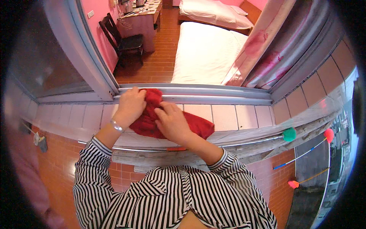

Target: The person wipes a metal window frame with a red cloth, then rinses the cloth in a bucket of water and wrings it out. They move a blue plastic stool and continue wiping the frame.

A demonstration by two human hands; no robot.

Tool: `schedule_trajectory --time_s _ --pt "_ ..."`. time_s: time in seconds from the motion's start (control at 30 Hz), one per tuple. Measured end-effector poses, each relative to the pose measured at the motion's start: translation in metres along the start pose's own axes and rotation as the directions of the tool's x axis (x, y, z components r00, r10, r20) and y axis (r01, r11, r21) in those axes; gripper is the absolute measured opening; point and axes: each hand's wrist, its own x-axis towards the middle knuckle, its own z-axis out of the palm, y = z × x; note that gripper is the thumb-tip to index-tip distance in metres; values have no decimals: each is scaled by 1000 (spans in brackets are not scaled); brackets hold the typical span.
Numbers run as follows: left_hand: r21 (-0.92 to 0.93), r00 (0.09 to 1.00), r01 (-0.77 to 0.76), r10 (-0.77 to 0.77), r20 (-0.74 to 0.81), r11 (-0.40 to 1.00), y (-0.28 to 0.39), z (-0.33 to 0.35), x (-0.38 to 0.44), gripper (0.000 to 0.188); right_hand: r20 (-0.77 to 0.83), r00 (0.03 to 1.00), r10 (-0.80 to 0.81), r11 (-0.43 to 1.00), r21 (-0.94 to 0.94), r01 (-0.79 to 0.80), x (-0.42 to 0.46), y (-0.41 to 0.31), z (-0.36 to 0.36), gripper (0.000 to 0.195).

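Observation:
A red cloth (200, 124) lies bunched over the window's lower frame and the tiled sill (224, 117). My left hand (131, 104), with a silver bracelet at its wrist, grips the cloth's upper left part at the metal sliding track (217, 93). Lower and to the right, my right hand (173, 123) has its fingers bent onto the cloth's folds. One end of the cloth spreads out past my right hand across the tiles. The fingertips of both hands are partly hidden in the fabric.
A sliding window panel (54, 57) stands at left, a patterned curtain (257, 45) at right. Inside are a white bed (208, 51) and a dark chair (130, 43). Below the sill lie wooden planks (183, 156) and a pole with a green brush head (289, 134).

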Motion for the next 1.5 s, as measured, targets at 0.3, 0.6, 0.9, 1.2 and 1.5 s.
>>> schedule_trajectory --time_s 0.3,0.6,0.9,1.2,1.5 --pt "-197 859 508 -479 179 838 -59 -38 -112 31 161 931 -326 810 556 187 22 -40 48 27" --pt "-414 761 441 -576 -297 796 -42 -55 -84 39 -53 931 -361 896 257 362 120 -17 -2 26" --pt "-301 848 475 -522 -96 827 -31 0 -60 48 372 850 -374 925 76 373 124 71 45 31" --pt "-429 974 182 -221 -41 885 68 14 -15 48 340 906 -251 962 -18 273 55 142 -58 24" --pt "-543 983 -167 184 -24 823 224 54 70 42 104 955 276 961 -19 -276 -59 237 -191 25"
